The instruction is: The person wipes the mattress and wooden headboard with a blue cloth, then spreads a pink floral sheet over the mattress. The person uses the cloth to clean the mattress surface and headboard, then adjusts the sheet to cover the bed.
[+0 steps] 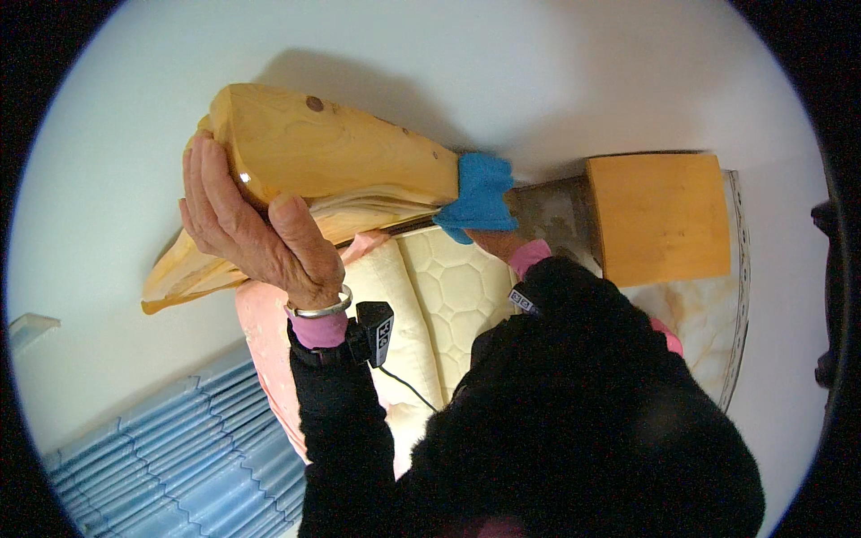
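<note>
A varnished wooden headboard [336, 148] with dark knots and a thick rounded top stands along the wall. My left hand [249, 215] grips its rounded top, fingers over the far side and thumb on the near side. Further right, a blue cloth [479, 191] covers the headboard's right end. My right hand [494, 243] holds the cloth there, its fingers mostly hidden by the fabric. Below the headboard lies a cream quilted mattress [457, 289], with a folded cream and pink bedding piece [387, 302] on it.
A wooden nightstand [662, 218] stands to the right on a marble-patterned floor [679, 302]. At lower left hangs a blue pleated curtain [195, 450]. A white wall [538, 81] rises behind the headboard. A black device [373, 333] with a cable sits on my left wrist.
</note>
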`<action>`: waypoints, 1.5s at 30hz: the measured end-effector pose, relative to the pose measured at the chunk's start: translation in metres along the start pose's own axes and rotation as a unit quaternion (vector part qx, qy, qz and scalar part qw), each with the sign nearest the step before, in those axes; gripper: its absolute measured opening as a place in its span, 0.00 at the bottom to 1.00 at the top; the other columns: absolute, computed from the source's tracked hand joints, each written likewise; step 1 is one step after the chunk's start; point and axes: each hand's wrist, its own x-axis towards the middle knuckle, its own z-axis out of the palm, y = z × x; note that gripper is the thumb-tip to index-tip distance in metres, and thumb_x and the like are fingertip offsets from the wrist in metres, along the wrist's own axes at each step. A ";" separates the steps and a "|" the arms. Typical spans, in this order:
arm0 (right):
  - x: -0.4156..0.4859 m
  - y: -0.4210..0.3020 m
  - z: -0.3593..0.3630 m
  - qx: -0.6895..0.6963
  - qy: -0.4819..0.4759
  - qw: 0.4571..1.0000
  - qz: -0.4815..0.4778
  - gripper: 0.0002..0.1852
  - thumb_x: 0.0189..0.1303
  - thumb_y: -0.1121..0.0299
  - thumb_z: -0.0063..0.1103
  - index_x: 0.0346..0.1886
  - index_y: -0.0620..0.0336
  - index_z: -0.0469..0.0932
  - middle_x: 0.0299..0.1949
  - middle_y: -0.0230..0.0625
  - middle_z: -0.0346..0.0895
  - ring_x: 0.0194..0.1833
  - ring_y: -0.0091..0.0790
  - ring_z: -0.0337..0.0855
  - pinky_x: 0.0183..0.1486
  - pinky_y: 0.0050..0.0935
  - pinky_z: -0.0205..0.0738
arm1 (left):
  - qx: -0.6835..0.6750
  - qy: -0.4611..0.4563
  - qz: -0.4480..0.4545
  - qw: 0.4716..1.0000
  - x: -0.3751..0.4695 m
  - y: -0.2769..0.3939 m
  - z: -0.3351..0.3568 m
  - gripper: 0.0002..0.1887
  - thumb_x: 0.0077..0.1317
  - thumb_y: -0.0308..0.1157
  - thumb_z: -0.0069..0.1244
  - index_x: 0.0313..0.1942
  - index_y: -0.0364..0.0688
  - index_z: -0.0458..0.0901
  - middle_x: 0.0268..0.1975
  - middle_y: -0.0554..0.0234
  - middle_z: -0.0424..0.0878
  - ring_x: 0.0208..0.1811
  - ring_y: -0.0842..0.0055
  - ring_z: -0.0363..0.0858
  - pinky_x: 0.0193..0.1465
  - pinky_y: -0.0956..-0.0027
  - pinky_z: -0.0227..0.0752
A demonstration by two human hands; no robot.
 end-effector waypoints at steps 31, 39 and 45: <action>0.075 -0.128 -0.110 0.083 0.134 0.986 -0.057 0.36 0.39 0.58 0.73 0.52 0.64 0.69 0.46 0.55 0.72 0.46 0.62 0.74 0.47 0.50 0.69 | -0.067 -0.040 -0.003 0.997 0.011 -0.010 -0.017 0.28 0.73 0.51 0.31 0.66 0.44 0.67 0.67 0.58 0.67 0.70 0.62 0.60 0.72 0.53 0.40; 0.064 -0.128 -0.119 0.129 0.006 0.980 -0.154 0.20 0.61 0.59 0.59 0.53 0.58 0.71 0.49 0.42 0.73 0.53 0.44 0.73 0.57 0.43 0.66 | -0.168 -0.092 0.004 0.981 0.012 -0.010 -0.036 0.34 0.72 0.57 0.27 0.67 0.41 0.64 0.70 0.54 0.61 0.73 0.58 0.53 0.74 0.50 0.35; 0.077 -0.106 -0.121 0.137 -0.027 0.964 -0.226 0.24 0.66 0.56 0.54 0.61 0.56 0.65 0.57 0.42 0.69 0.58 0.42 0.69 0.62 0.43 0.62 | -0.199 -0.081 -0.013 0.976 0.012 -0.008 -0.038 0.37 0.71 0.60 0.27 0.68 0.40 0.60 0.70 0.52 0.59 0.73 0.57 0.52 0.75 0.50 0.35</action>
